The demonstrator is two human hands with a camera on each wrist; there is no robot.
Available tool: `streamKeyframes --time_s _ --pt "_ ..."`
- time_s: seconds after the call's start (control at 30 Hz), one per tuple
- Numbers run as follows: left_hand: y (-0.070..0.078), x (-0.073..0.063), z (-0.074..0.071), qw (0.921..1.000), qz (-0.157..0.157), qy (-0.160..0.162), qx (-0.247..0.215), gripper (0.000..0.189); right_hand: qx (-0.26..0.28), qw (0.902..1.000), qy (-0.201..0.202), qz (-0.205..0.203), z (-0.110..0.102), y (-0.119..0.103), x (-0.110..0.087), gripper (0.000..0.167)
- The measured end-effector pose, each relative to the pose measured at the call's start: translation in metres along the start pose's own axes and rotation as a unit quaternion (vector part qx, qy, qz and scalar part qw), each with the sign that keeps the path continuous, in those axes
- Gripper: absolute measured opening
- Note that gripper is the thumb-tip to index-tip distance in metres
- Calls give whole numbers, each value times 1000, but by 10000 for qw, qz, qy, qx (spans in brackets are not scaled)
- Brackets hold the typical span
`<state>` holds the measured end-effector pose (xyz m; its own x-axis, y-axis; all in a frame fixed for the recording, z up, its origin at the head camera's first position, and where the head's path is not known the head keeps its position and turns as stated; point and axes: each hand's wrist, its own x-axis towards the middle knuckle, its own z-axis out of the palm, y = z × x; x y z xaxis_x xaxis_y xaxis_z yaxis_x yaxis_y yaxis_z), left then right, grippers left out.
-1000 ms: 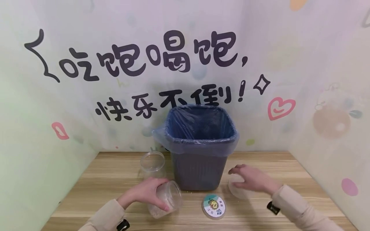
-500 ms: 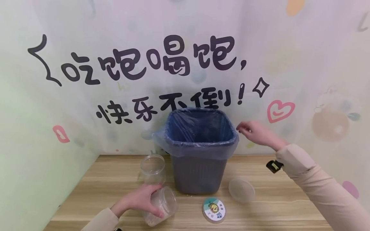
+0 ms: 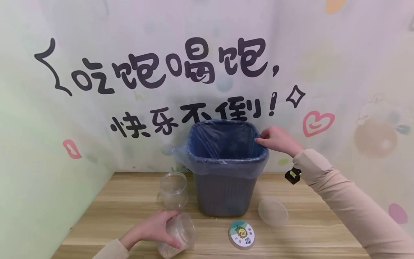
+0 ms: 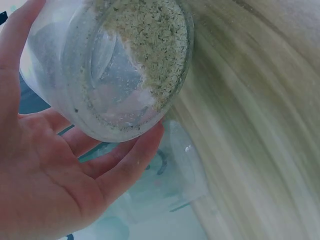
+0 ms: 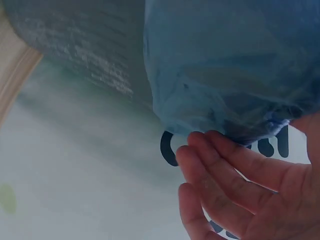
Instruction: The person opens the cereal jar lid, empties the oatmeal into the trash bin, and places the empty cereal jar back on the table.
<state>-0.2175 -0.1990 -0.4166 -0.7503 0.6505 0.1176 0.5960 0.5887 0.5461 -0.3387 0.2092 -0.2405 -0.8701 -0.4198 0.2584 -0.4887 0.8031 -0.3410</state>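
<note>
My left hand grips a clear plastic jar, tilted with its mouth toward the right. Pale dry flakes are heaped along one side inside it in the left wrist view. At the bin's right rim, my right hand pinches the edge, thumb on the inner side. Its fingers lie outside, against the blue bag in the right wrist view; the thumb is mostly hidden there. The dark blue trash bin stands upright at the back of the table, lined with that bag.
Left of the bin stands another clear jar, upright. In front lies a round lid with a sunflower print, and right of it a translucent disc-like lid. A printed cloth wall rises behind the wooden table.
My right hand has risen from beside the translucent lid to the bin's right rim and pinches it. My left hand has shifted slightly left and toward me with the jar.
</note>
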Motion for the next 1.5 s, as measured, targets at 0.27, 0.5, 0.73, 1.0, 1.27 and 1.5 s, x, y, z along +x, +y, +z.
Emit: streamKeyframes --time_s 0.27,0.5,0.73,1.0,1.27,1.5 --pt "15 -5 -21 9976 -147 633 247 79 341 9991 217 126 6 2 -2 29" --pt "38 -4 -59 9935 -370 1057 186 83 410 9983 163 391 9 2 -2 30" --pt "55 0 -102 9791 -666 1757 777 86 392 9981 51 469 7 0 0 32" --pt "70 21 -149 9589 -1121 2467 840 88 453 9980 83 442 8 -2 -4 32" --pt "78 58 -180 9577 -1300 2371 981 88 429 9975 73 560 7 -2 -6 36" --pt "75 89 -194 9692 -1323 1951 708 94 472 9971 74 595 9 -4 -4 34"
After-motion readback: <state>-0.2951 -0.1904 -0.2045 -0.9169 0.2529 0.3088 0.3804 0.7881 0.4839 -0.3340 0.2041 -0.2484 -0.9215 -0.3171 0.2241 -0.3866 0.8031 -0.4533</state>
